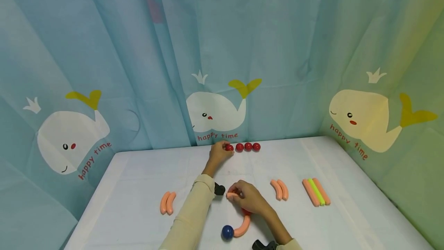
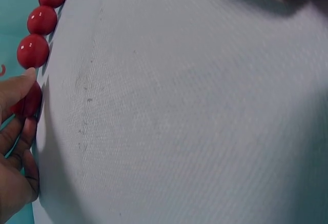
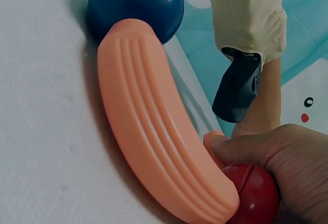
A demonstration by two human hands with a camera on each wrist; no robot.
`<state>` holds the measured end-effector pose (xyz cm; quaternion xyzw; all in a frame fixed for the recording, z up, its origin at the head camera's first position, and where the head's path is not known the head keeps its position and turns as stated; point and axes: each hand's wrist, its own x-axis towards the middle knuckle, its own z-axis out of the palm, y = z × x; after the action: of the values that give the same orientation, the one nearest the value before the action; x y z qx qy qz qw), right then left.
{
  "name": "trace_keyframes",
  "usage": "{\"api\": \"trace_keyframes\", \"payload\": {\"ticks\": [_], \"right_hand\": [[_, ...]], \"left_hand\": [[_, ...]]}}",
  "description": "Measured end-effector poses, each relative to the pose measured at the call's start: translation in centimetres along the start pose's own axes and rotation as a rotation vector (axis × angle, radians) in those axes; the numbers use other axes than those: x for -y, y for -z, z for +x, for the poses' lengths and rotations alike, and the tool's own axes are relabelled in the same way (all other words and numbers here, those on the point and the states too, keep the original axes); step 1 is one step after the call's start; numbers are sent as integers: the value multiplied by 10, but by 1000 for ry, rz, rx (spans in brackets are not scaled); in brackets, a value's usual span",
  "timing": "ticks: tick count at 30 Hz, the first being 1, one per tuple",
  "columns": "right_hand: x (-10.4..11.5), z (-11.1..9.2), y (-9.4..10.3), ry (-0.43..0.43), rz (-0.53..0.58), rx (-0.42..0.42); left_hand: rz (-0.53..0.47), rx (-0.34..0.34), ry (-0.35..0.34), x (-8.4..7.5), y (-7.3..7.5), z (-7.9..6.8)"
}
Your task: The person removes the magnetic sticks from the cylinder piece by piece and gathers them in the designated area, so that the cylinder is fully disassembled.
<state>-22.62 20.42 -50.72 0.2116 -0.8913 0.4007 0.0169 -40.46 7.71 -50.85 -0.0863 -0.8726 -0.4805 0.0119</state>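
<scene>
At the back edge of the table, my left hand (image 1: 217, 154) grips a red ball (image 2: 31, 101), the leftmost of a row of red balls (image 1: 248, 147). Nearer the front, my right hand (image 1: 250, 198) pinches a curved orange piece (image 1: 233, 195) between thumb and fingers. Just below that hand lies another curved orange piece (image 3: 148, 116) with grooves along it. A blue ball (image 1: 227, 232) is at one end of it, and a red ball (image 3: 254, 193) at the other, partly hidden by the right hand.
A pair of curved orange pieces (image 1: 168, 203) lies at left, another pair (image 1: 279, 190) right of centre. Further right are straight orange sticks (image 1: 310, 192) with a green stick (image 1: 317, 191) between them. A whale-print curtain (image 1: 222, 49) hangs behind the table (image 1: 138, 180).
</scene>
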Motion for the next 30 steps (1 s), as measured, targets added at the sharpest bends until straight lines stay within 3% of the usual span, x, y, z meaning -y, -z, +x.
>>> {"api": "trace_keyframes", "payload": {"ticks": [11,19,22,30], "right_hand": [[1,0,1,-11,-14,-7],[2,5,-3,2,-26,3],[1,5,-2,-7,-23,8],[1,5,7,-38,45,75]], "left_hand": [[-44,73,-55,1,11,-4],[-57,-34,-1,8,25,-29],[-47,-33,25,9,28,-43],[-39,186,41,6,41,-96]]}}
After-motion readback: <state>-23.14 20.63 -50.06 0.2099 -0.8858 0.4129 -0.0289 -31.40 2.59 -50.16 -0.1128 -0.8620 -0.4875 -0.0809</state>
